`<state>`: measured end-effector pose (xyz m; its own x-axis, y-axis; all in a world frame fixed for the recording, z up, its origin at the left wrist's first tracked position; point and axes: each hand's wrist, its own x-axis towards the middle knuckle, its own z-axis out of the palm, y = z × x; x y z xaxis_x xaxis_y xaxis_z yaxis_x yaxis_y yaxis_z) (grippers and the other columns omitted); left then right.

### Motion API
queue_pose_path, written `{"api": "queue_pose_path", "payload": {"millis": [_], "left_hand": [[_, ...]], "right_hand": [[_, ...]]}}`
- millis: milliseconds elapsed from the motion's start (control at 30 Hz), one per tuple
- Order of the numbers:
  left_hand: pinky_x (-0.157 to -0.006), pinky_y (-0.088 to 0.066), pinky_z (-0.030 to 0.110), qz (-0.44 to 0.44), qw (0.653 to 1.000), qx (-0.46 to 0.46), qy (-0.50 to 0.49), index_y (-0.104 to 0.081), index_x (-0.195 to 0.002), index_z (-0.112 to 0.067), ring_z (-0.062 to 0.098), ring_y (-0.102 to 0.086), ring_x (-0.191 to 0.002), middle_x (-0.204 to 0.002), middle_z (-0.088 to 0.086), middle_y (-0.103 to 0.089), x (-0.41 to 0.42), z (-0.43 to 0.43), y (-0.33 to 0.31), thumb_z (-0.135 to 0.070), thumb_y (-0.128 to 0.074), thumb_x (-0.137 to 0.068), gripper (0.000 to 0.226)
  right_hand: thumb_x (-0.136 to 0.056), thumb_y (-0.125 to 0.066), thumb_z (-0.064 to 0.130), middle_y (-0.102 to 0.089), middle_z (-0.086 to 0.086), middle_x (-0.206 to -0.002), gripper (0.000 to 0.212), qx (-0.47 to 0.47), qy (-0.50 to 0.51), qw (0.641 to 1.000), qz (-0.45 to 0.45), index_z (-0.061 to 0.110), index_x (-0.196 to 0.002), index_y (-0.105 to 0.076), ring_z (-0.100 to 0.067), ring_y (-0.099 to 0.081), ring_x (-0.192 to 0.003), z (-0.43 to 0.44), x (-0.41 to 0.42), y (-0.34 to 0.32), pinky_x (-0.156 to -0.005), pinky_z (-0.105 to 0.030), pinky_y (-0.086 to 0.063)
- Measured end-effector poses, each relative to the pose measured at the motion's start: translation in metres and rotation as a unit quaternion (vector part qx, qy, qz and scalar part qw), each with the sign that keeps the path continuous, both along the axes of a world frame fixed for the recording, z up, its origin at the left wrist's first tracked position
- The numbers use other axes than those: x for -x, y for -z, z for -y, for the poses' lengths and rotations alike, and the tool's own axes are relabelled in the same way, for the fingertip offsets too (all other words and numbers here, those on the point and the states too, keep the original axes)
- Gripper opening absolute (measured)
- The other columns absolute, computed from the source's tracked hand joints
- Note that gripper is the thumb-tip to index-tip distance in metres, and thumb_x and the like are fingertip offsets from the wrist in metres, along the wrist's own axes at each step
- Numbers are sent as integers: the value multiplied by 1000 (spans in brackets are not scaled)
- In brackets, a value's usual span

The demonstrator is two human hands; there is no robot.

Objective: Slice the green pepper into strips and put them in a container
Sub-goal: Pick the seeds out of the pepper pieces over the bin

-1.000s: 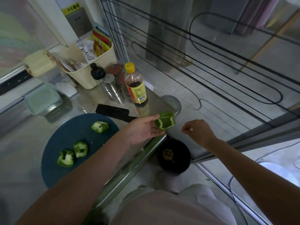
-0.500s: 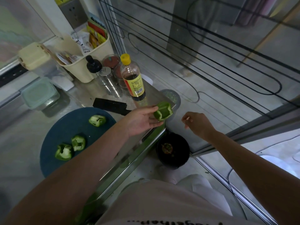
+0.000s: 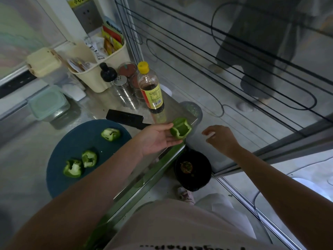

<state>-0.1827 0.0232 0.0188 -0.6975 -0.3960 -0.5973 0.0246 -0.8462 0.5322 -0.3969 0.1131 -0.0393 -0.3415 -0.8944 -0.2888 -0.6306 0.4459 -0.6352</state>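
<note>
I see a dim corner: a steel surface [image 3: 18, 159] meets a white wall [image 3: 57, 22] with a socket [image 3: 86, 15]. Rightward, a glass door [image 3: 189, 56] carries looping black lines.

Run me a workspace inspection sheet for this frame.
Surface: steel counter, blue cutting board on it.
Job's things: three pepper pieces on the board; black knife beside it; lidded container at left.
Clutter: sauce bottle, shaker, cream caddy at back.
Hands: left hand holds a fourth pepper piece; right hand loosely curled, empty.
Cables: one cable on the floor, right.
Surroundings: black bin on the floor; glass door, a person behind.
</note>
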Motion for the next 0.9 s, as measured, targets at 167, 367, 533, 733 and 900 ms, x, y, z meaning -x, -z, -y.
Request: {"api": "queue_pose_path", "payload": {"millis": [167,367,533,733,900], "left_hand": [[-93,-50,42,-16,998,-34,-49,-48,-128,-1,32,-57,-113,-125,23,-55,-10,1,2,-14,-51,-84,46],[-85,-55,42,13,991,-48,-123,-47,-129,1,32,-61,-107,-119,23,-61,-44,6,1,-14,-46,-93,40],[-86,-53,40,52,971,-12,-233,-53,-121,2,30,-63,-102,-115,22,-63,-107,22,-8,-14,-42,-97,30],[-82,-52,35,219,907,67,-355,-52,-124,-3,21,-61,-93,-113,13,-62,-196,60,-2,-15,-42,-99,30],[-79,-50,33,316,874,71,-362,-49,-130,-5,22,-57,-102,-122,12,-58,-241,85,17,-19,-44,-99,35]], "right_hand": [[-78,-72,25,-66,-11,-68,22,9,-15,1000,0,4,-72,-69,-21,-62,-68,12,-12,-18,-63,-32,-48],[-85,-68,21,-63,0,-66,17,60,-38,997,42,8,-75,-71,-15,-56,-60,40,-44,-40,-66,-32,-47],[-94,-54,37,-56,3,-58,33,53,-131,990,22,24,-64,-61,-10,-50,-55,71,-92,-55,-63,-25,-35],[-82,-70,37,-62,2,-116,47,6,-216,976,31,18,-122,-56,-12,-58,-103,114,-167,-49,-84,-23,-44],[-75,-76,39,-55,-6,-124,65,-22,-281,959,0,16,-129,-48,-21,-54,-111,142,-228,-32,-85,-30,-43]]}}
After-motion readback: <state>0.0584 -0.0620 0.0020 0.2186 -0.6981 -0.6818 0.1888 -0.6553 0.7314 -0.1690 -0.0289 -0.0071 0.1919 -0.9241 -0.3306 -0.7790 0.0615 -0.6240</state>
